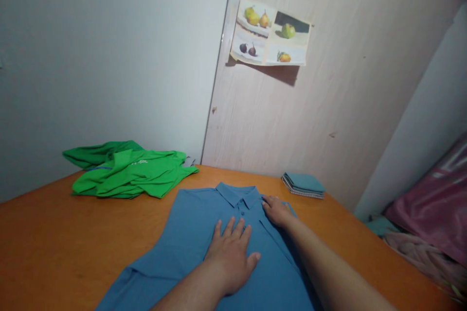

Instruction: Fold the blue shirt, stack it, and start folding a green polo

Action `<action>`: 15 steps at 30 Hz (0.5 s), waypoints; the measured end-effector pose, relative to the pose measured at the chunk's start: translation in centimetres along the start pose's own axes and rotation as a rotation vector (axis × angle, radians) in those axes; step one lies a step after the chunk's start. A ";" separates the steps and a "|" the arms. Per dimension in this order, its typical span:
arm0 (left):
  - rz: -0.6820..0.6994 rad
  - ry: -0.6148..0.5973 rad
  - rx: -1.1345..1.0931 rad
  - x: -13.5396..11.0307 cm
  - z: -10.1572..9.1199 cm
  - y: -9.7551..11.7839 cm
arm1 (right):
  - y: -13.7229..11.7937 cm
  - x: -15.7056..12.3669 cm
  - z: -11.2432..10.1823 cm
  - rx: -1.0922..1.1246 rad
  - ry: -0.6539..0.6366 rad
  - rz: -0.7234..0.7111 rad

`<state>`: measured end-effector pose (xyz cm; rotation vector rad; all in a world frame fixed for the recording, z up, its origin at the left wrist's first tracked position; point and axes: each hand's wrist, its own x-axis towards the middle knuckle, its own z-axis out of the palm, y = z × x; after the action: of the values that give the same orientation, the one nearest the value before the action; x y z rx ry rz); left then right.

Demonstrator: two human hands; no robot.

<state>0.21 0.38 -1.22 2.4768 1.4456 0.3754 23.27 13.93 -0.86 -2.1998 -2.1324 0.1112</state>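
A blue polo shirt (197, 218) lies spread on the orange table, front up, its collar pointing to the wall. My left hand (230, 255) rests flat on the chest below the buttons, fingers spread. At the shoulder on the right, beside the collar, my right hand (276, 210) touches the cloth with its fingers stretched forward and slightly bent. Below that hand a fold runs down the shirt's right side. The lower part of the shirt passes out of view at the bottom edge.
A crumpled heap of green clothing (134, 172) lies at the back left of the table (47, 243). Folded cloths (303, 183) are stacked at the back right. A fruit print (270, 34) hangs on the wall. Pink fabric (434, 199) lies beyond the table's right edge.
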 end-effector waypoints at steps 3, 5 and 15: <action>-0.007 -0.012 -0.005 0.0 -0.3 0.2 | 0.1 0.3 0.3 -0.013 -0.008 0.018; -0.011 -0.020 -0.008 0.0 -0.4 0.3 | 0.1 0.6 0.4 -0.020 -0.005 0.029; -0.016 -0.015 -0.020 0.0 -0.2 0.3 | -0.3 1.5 1.0 -0.028 0.054 0.018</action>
<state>0.40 0.23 -0.93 2.4460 1.4477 0.3649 22.87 15.45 -1.81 -2.2108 -2.0991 0.0229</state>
